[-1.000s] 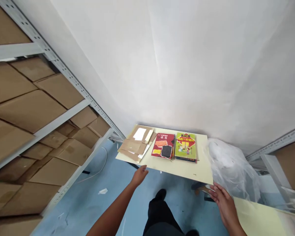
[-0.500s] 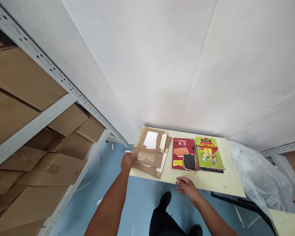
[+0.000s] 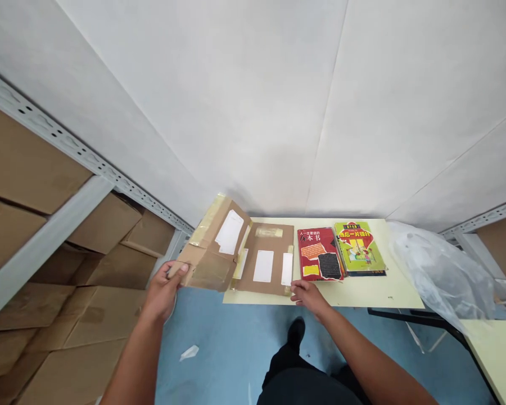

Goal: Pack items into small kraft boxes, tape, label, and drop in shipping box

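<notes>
My left hand (image 3: 165, 287) grips the near corner of a flattened cardboard box (image 3: 211, 247), lifted and tilted off the left end of the pale yellow table (image 3: 375, 292). A second flattened cardboard piece (image 3: 265, 264) with white labels lies flat on the table. My right hand (image 3: 307, 295) rests at its front right corner, fingers curled on the cardboard's edge. To the right lie a red book (image 3: 319, 261) and a green book (image 3: 359, 256) side by side.
Metal shelving (image 3: 46, 236) stacked with brown cartons fills the left side. A crumpled clear plastic bag (image 3: 442, 270) lies at the table's right end. Another pale table corner (image 3: 497, 349) shows at lower right. The floor is blue, with a paper scrap (image 3: 189, 352).
My left hand has taken the top cardboard piece and lifted it leftwards off the stack. My right hand has moved left to the lower piece's front corner.
</notes>
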